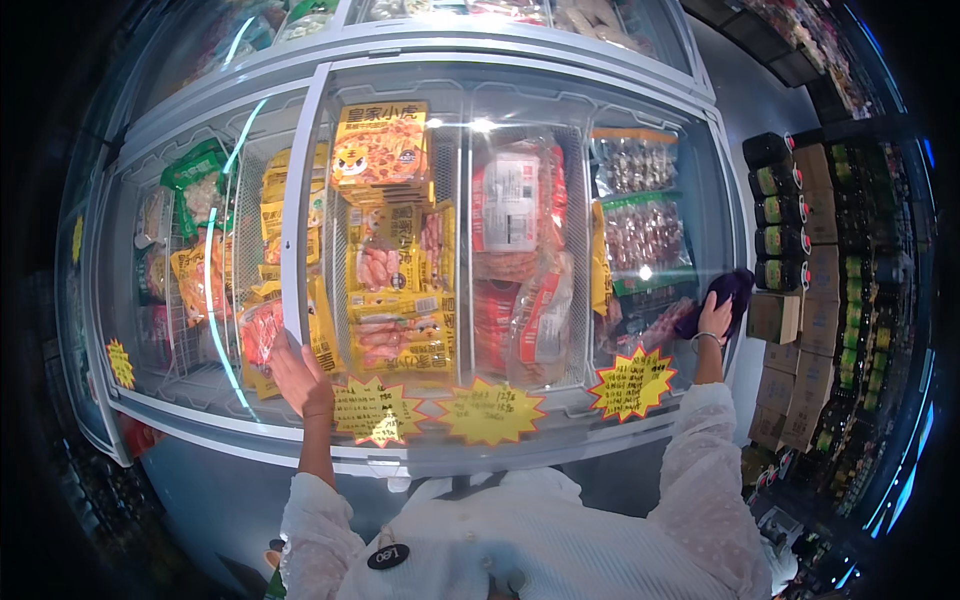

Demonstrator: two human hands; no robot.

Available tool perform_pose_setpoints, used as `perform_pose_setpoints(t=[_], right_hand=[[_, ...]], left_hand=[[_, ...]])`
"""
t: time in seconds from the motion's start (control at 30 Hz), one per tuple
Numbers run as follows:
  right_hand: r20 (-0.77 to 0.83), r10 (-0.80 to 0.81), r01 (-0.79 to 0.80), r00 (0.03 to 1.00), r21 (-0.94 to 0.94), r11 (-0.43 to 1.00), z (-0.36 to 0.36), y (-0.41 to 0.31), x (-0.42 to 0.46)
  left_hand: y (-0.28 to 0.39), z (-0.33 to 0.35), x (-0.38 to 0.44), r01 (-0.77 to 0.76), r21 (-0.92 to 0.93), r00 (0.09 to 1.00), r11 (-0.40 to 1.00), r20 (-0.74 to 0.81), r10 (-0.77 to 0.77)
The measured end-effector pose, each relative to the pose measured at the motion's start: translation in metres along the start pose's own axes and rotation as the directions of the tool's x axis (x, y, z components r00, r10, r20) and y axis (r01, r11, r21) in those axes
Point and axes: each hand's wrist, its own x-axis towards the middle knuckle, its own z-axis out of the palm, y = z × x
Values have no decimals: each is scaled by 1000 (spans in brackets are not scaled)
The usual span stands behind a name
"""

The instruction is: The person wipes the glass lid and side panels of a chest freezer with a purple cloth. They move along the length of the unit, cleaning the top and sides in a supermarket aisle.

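A chest freezer with a sliding glass lid [525,97] lies before me. My left hand [304,379] is flat with its fingers extended against the white lid frame [294,300], holding nothing. At the far right of the glass, my right hand [716,319] presses on a bunched dark purple cloth [729,292]. Under the glass, near the left hand, are yellow food packs [401,334] and a pizza box [381,150]. Bags of frozen food [643,232] lie below and left of the cloth. Yellow starburst labels [634,382] with handwriting are on the glass along the near edge.
Red-and-clear meat packs [517,300] fill the middle wire basket. Another freezer section [450,37] adjoins behind. Right of the freezer stand dark bottles with handles [776,240] and stacked cardboard boxes [817,337]. A green bag [199,187] lies in the left section.
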Motion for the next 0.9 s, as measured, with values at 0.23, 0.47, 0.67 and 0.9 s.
perform_pose_setpoints(t=[0.23, 0.47, 0.67, 0.9], right_hand=[[76, -459, 460, 885, 2, 888, 11, -321, -17], [78, -821, 803, 565, 175, 569, 36, -646, -143], [28, -988, 933, 150, 328, 151, 28, -701, -262], [-191, -970, 901, -148, 378, -212, -10, -588, -395]], left_hand=[[-3, -21, -3, 50, 72, 997, 996, 51, -54], [2, -22, 2, -1, 30, 999, 1000, 38, 0], [1, -25, 2, 23, 21, 999, 1000, 22, -24], [-8, -22, 2, 0, -119, 997, 993, -75, -9]])
